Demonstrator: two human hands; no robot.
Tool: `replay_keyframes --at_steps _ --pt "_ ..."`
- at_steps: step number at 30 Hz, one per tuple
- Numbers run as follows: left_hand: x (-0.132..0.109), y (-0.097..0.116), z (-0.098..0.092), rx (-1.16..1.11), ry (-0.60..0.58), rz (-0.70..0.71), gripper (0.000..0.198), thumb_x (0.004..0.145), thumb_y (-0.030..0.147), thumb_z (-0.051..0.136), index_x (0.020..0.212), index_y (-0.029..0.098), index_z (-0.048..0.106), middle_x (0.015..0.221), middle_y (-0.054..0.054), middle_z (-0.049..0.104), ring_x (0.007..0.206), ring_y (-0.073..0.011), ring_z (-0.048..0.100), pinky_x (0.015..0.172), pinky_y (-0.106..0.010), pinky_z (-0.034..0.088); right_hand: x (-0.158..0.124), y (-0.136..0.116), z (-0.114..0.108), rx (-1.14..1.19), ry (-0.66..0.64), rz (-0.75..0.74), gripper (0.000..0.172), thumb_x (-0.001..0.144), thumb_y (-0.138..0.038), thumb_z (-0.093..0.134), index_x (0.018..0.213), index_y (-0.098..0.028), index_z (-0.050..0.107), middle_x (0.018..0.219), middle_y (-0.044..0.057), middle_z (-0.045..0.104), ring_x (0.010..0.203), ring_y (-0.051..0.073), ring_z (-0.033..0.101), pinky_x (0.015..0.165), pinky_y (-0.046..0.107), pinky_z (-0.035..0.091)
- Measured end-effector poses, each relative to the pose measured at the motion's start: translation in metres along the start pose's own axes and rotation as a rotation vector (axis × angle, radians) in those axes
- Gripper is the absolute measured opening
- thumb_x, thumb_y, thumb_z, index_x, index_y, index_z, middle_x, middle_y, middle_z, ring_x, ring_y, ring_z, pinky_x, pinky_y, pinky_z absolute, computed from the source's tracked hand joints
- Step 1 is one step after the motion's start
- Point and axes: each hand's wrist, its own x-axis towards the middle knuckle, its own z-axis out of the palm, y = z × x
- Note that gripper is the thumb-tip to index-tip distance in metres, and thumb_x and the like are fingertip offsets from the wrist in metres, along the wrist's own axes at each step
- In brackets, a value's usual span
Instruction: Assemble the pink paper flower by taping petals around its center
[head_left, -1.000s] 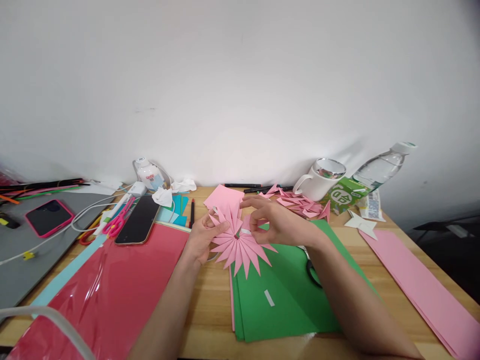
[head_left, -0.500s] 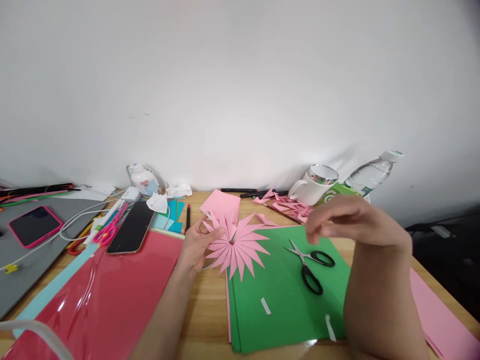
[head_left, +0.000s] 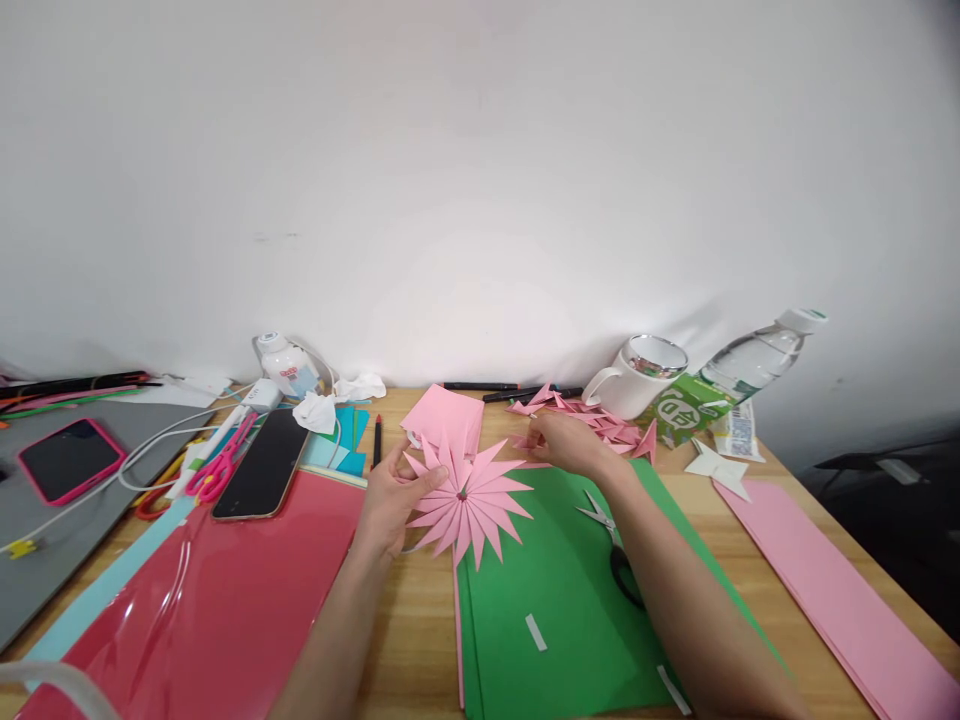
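Note:
A pink paper star (head_left: pixel 469 515) of many folded points is gripped at its left edge by my left hand (head_left: pixel 394 495), thumb on top. It is tilted above the edge of the green sheets (head_left: pixel 570 600). My right hand (head_left: pixel 566 440) is at the far edge of those sheets, its curled fingertips closed around a small folded pink paper piece (head_left: pixel 521 442), mostly hidden by the fingers. Just behind lies a pile of folded pink paper pieces (head_left: pixel 611 430). Scissors (head_left: pixel 600 515) with black handles lie on the green, partly covered by my right forearm.
Pink square paper (head_left: pixel 446 415) lies behind the star. A white mug (head_left: pixel 637 378), a green box (head_left: pixel 686 408) and a water bottle (head_left: pixel 757 355) stand back right. Left are a black phone (head_left: pixel 262 465), pink scissors (head_left: pixel 225 465) and a red sheet (head_left: pixel 225 590). Pink strips (head_left: pixel 832 590) lie right.
My right hand has come down from above the right side and moved left to the small pink piece. My left hand still holds the star, which has barely shifted.

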Motion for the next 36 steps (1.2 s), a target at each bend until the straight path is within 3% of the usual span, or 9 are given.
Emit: replay_keyframes --at_steps 4,10,13,17,21,25,28,32,36 --pt "-0.001 0.001 0.002 0.043 0.010 0.020 0.097 0.046 0.022 0.083 0.132 0.012 0.040 0.056 0.002 0.064 0.050 -0.0118 0.059 0.050 -0.021 0.048 0.000 0.004 -0.003 0.078 0.041 -0.023 0.004 0.074 -0.019 0.054 0.074 -0.015 0.056 0.074 0.007 0.066 0.069 0.018 0.061 0.059 0.024 0.040" --pt "-0.006 0.004 0.006 0.033 -0.013 0.007 0.106 0.045 0.023 0.083 0.137 0.011 0.031 0.062 -0.002 0.068 0.053 -0.0162 0.062 0.053 -0.027 0.051 -0.017 -0.009 -0.029 0.748 0.127 -0.167 0.023 0.080 -0.030 0.054 0.100 -0.018 0.055 0.071 0.002 0.063 0.061 0.014 0.060 0.059 0.026 0.049" --pt "-0.006 0.003 0.006 0.034 0.002 0.024 0.104 0.045 0.022 0.083 0.136 0.011 0.034 0.059 -0.001 0.067 0.051 -0.0153 0.062 0.051 -0.025 0.050 -0.028 -0.021 -0.043 0.892 0.174 -0.249 0.028 0.076 -0.032 0.061 0.099 -0.016 0.062 0.076 0.005 0.065 0.068 0.015 0.060 0.065 0.029 0.051" --pt "-0.006 0.003 0.007 0.008 -0.008 0.037 0.104 0.045 0.019 0.084 0.136 0.012 0.033 0.067 -0.004 0.070 0.057 -0.0159 0.064 0.055 -0.024 0.051 -0.038 -0.035 -0.051 0.915 0.306 -0.273 0.023 0.074 -0.036 0.065 0.085 -0.016 0.068 0.080 0.006 0.066 0.067 0.015 0.059 0.059 0.028 0.051" --pt "-0.008 0.005 0.008 0.032 0.009 0.033 0.104 0.045 0.018 0.083 0.136 0.012 0.033 0.066 -0.003 0.070 0.053 -0.0132 0.062 0.051 -0.021 0.049 -0.040 -0.051 -0.047 0.977 0.336 -0.292 0.022 0.073 -0.040 0.065 0.074 -0.018 0.066 0.102 0.009 0.063 0.081 0.017 0.061 0.065 0.030 0.053" --pt "-0.010 0.006 0.009 0.034 -0.033 0.056 0.101 0.047 0.018 0.083 0.136 0.012 0.034 0.068 -0.003 0.070 0.054 -0.0131 0.062 0.052 -0.022 0.050 -0.033 -0.062 -0.034 1.133 0.199 -0.254 0.030 0.070 -0.044 0.067 0.072 -0.016 0.059 0.082 0.008 0.067 0.071 0.018 0.063 0.065 0.034 0.054" --pt "-0.010 0.005 0.008 0.022 -0.048 0.099 0.098 0.050 0.018 0.082 0.135 0.012 0.035 0.071 -0.003 0.070 0.058 -0.0132 0.063 0.056 -0.022 0.051 -0.026 -0.064 -0.024 1.150 0.185 -0.229 0.032 0.067 -0.043 0.070 0.073 -0.016 0.054 0.071 0.004 0.064 0.066 0.016 0.062 0.066 0.033 0.054" --pt "-0.010 0.004 0.007 0.035 -0.029 0.088 0.101 0.050 0.019 0.082 0.137 0.013 0.031 0.071 -0.003 0.070 0.060 -0.0151 0.064 0.058 -0.025 0.053 -0.020 -0.065 -0.015 1.213 0.158 -0.123 0.035 0.064 -0.043 0.072 0.075 -0.017 0.051 0.071 0.001 0.060 0.066 0.015 0.061 0.063 0.033 0.055" --pt "-0.009 0.003 0.007 0.006 -0.071 0.104 0.100 0.050 0.019 0.082 0.137 0.014 0.032 0.074 -0.004 0.071 0.062 -0.0164 0.065 0.060 -0.027 0.053 -0.020 -0.071 -0.009 1.239 0.211 -0.029 0.044 0.059 -0.039 0.075 0.089 -0.019 0.049 0.075 0.001 0.059 0.066 0.015 0.060 0.058 0.032 0.055"
